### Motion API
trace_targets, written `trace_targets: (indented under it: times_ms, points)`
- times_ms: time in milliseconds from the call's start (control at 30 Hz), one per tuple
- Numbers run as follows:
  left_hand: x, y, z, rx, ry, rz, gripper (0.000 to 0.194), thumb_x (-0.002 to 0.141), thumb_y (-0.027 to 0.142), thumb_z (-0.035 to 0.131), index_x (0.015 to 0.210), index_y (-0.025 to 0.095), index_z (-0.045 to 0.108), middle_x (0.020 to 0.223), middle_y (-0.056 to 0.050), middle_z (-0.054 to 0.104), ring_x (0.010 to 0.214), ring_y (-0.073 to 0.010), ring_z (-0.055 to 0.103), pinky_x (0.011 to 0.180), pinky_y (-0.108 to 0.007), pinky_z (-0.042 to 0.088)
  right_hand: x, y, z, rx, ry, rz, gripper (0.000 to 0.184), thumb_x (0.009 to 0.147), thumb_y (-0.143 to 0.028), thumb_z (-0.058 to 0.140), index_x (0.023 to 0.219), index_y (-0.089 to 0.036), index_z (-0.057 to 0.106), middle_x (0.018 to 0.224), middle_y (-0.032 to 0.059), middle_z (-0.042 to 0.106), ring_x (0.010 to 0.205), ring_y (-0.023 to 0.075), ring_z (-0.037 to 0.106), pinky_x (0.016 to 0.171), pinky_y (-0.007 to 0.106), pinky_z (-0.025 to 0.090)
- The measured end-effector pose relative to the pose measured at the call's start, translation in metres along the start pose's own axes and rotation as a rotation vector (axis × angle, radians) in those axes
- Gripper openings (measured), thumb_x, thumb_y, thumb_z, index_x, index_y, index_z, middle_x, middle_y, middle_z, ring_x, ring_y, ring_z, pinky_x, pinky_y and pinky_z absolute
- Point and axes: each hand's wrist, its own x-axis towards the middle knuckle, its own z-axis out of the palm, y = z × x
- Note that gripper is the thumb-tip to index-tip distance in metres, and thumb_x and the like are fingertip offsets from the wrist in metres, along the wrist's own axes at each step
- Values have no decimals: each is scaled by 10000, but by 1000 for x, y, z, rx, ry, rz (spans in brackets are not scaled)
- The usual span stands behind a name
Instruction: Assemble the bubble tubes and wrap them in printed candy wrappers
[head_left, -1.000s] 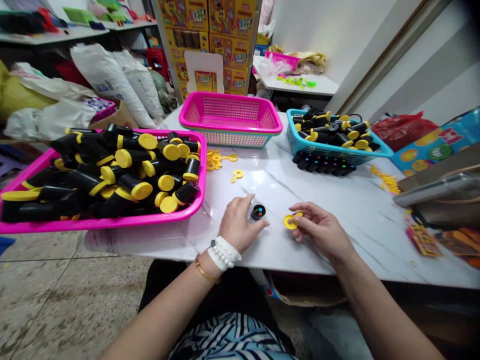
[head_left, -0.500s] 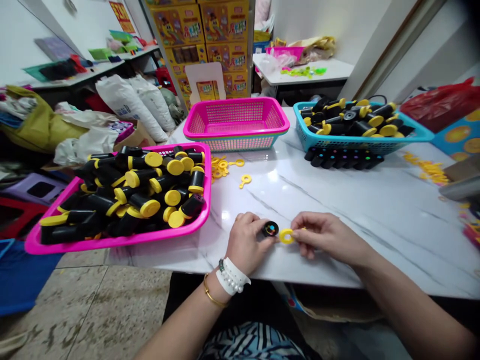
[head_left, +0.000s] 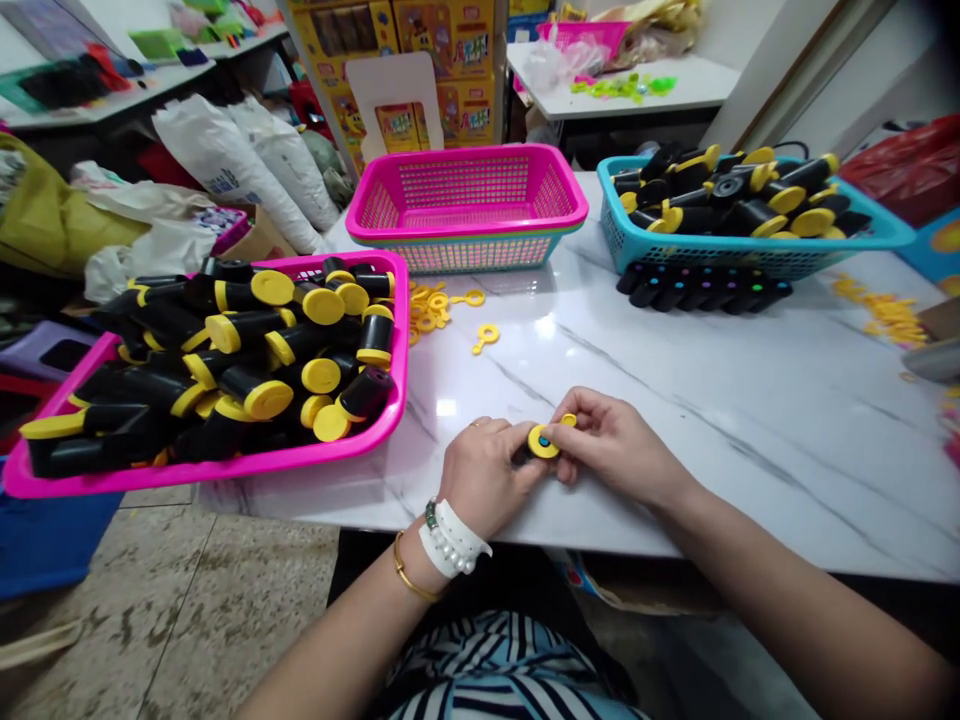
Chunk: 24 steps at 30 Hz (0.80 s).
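Observation:
My left hand (head_left: 484, 470) is closed around a small black cylinder, mostly hidden by the fingers, lying near the table's front edge. On the cylinder's open end sits a yellow ring-shaped cap (head_left: 541, 453), with a spot of blue showing through its hole. The fingers of my right hand (head_left: 611, 445) pinch this cap, and its small round tab (head_left: 569, 420) sticks out between them. A loose yellow ring piece (head_left: 489, 334) lies farther back, beside a small heap of like pieces (head_left: 429, 308).
A pink basket (head_left: 401, 400) full of black cylinders with yellow caps stands at left. Stacked baskets (head_left: 469, 232) stand at the back. A blue basket (head_left: 757, 250) holds more capped cylinders, with a row of black cylinders (head_left: 701, 290) before it. Yellow pieces (head_left: 885, 312) lie at right.
My right hand has moved left and brought the yellow ring cap from beside the black cylinder onto its open end. The view has tilted down slightly.

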Motion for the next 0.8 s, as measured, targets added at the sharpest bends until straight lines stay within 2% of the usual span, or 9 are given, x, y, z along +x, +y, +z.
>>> trace_targets:
  times_ms: [133,233,300,367,433,533,600,700,800]
  points:
    - [3,6,-10,-449,-244,-169,272,933,399,523,931,221,729,657,21,644,515,-98,488,525,-215,372,0,0,-2,-11,-34,27,269,800,-402,691,816,-196,518,534,-33,639,467,124,623,477,213,487]
    - [7,6,-6,-617,-196,-345,406,956,446,456,784,172,700,564,23,593,443,-76,455,468,-186,357,0,0,-2,-32,-22,35,276,811,-403,690,826,-195,509,580,-32,636,507,132,647,491,217,492]
    - [7,5,-2,-639,-175,-384,438,947,451,469,691,153,660,540,19,577,429,-69,451,462,-178,359,0,1,-2,-52,0,19,286,823,-416,686,834,-197,502,611,-32,636,508,125,641,487,213,480]
    - [5,4,1,-660,-181,-376,453,951,452,454,692,144,662,536,17,573,420,-67,442,467,-180,370,-1,2,-1,-71,5,9,292,835,-424,684,843,-201,496,584,-43,623,484,109,605,476,204,451]
    - [0,4,2,-651,-144,-334,398,959,431,444,886,147,713,561,24,584,446,-76,463,498,-186,392,-2,4,0,-76,-6,4,287,848,-431,677,855,-205,500,523,-61,590,456,95,552,465,198,419]
    - [-7,4,4,-532,-39,-215,356,890,369,592,1185,180,659,616,43,596,534,-93,509,571,-194,412,-4,8,-2,-39,-15,-36,282,843,-434,692,879,-195,546,521,-65,571,451,84,509,467,201,408]
    - [-10,5,8,-444,7,-146,338,831,302,670,1148,186,673,624,47,594,563,-98,519,593,-196,405,-6,12,-8,16,-10,-71,282,838,-429,702,930,-181,604,582,-46,598,487,84,532,501,211,441]
    - [-11,5,13,-370,44,-89,236,826,223,649,1054,195,705,638,43,599,569,-96,518,592,-196,387,-6,16,-19,153,-40,-67,316,857,-460,668,959,-161,673,727,14,663,597,99,594,581,229,495]
    - [-11,5,16,-337,49,-54,254,815,163,622,1050,200,709,654,44,595,575,-91,504,593,-192,373,1,8,-28,213,-128,58,351,776,-477,739,865,-141,689,701,14,642,536,79,559,488,200,452]
